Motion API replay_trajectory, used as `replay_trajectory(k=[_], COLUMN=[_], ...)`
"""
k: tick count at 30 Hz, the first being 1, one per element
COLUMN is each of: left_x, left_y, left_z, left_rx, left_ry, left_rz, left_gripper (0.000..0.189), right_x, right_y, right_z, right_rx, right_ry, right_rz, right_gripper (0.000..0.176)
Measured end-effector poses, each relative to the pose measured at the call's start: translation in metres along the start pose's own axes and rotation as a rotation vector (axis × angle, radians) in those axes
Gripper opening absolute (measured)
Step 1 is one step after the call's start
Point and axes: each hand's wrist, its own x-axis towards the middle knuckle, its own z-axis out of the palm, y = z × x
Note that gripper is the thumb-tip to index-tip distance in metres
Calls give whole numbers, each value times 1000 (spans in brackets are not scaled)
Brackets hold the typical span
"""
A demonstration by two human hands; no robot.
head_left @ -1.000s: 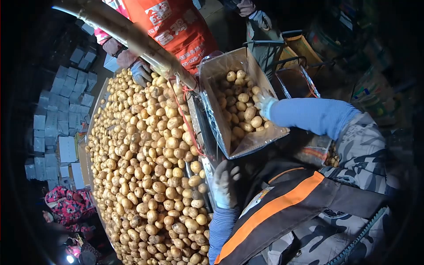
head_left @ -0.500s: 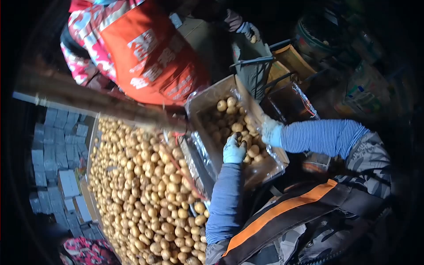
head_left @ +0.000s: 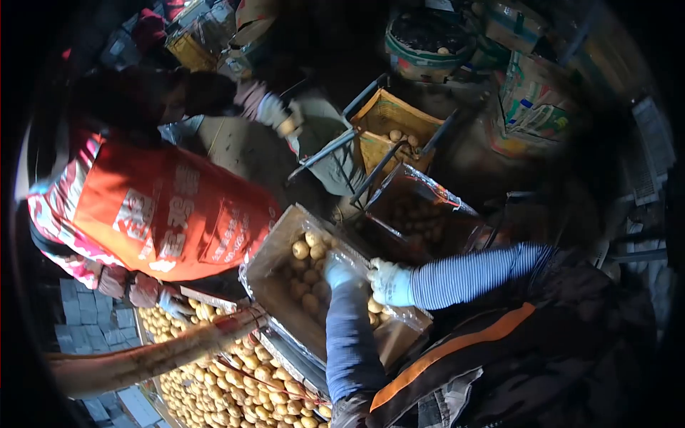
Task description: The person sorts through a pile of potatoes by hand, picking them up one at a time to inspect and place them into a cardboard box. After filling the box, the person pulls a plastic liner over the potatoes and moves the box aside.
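Observation:
A cardboard box (head_left: 267, 274) lined with clear plastic stands in the centre, with potatoes (head_left: 300, 250) inside. My left hand (head_left: 340, 271), in a pale blue glove, reaches down into the box among the potatoes; its fingers are blurred and partly hidden. At the box's right edge, my right hand (head_left: 389, 282), in a light glove, has its fingers wrapped over the rim and the plastic liner. To the lower left of the box lies a big heap of loose potatoes (head_left: 228, 385).
A co-worker in a red apron (head_left: 171, 207) stands at the left, one gloved hand near the heap. A wooden beam (head_left: 157, 360) crosses the lower left. Beyond my box are a yellow container (head_left: 371, 118) with potatoes, another plastic-lined box (head_left: 389, 189) and a round tub (head_left: 428, 68).
The view has swung right, so the box and co-worker appear further left and lower. My left hand has moved deeper into the box. My right hand stays at its rim.

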Motion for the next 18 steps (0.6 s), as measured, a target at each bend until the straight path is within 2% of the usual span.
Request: replay_trajectory(k=[2,4,6,8,9,11,12,14,17,18], left_x=[-27,-51,-62,-71,-69,-55,-42,-12,-16,-32], left_y=[-20,-21,-18,-3,11,45,65,93,80,74], left_z=[3,-11,-44,-85,-112,-172,-196,-213,-189,-180], left_rx=[-914,-1694,-1717,-1583,-1433,-1403,-1518,-1368,-1185,-1308], left_ry=[270,708,887,1030,1083,984,831,903,949,899], left_rz=[-210,-220,-105,-22,6,116,192,378,257,166], left_gripper=[47,42,48,53,56,63,66,79,85,87], right_x=[2,3,5,9,10,8,7,20,42,43], right_y=[-3,-6,-1,3,2,5,6,9,14,8], right_z=[10,22,34,55,63,64,64,77,103,103], right_rx=[55,84,224,284,85,141,167,457,870,786], right_ry=[84,202,147,132,115,217,268,187,52,26], right_rz=[41,85,42,29,-12,-22,-29,71,226,259], right_gripper=[16,15,14,15,15,15,17,20,26,26])
